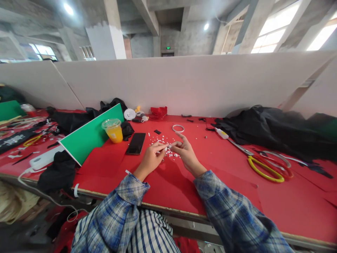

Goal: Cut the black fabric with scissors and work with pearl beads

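Observation:
Both my hands meet over a scatter of several small white beads on the red table cover. My left hand is curled, its fingertips pinched together close to a tiny white piece at the right hand's fingers. My right hand is also bent, thumb and forefinger pressed toward the same spot. What exactly sits between the fingertips is too small to name. A white ring lies just beyond the hands.
A black phone lies left of the hands, beside a cup of orange drink and a leaning green board. Yellow-handled scissors lie to the right, near black cloth. A white partition closes the back.

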### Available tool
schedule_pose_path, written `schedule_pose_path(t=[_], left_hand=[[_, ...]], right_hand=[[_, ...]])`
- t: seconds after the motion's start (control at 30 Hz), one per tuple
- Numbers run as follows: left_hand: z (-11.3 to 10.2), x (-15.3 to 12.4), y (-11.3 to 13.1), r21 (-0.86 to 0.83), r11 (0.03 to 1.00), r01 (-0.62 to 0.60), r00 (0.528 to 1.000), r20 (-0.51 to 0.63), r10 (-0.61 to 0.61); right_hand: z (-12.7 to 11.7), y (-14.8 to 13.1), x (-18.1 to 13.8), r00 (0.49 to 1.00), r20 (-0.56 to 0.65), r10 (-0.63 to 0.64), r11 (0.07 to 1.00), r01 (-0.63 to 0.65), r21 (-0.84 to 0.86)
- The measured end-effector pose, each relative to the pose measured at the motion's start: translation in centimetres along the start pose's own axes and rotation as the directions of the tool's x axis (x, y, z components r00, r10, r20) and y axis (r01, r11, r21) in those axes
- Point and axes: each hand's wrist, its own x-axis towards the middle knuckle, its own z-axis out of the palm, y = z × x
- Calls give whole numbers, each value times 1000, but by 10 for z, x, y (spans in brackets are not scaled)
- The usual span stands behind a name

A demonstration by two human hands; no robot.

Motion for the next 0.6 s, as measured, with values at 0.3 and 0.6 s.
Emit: schedule_pose_path(t=[0.3, 0.6], left_hand=[[-3, -1, 1, -9, 996, 91, 993, -78, -92], [-5, 0, -3, -30, 993, 116, 992, -53, -118]], right_hand=[[3, 1, -1, 999, -25, -42, 999, 41, -10], [4, 0, -1, 990, 10, -139, 973, 138, -187]])
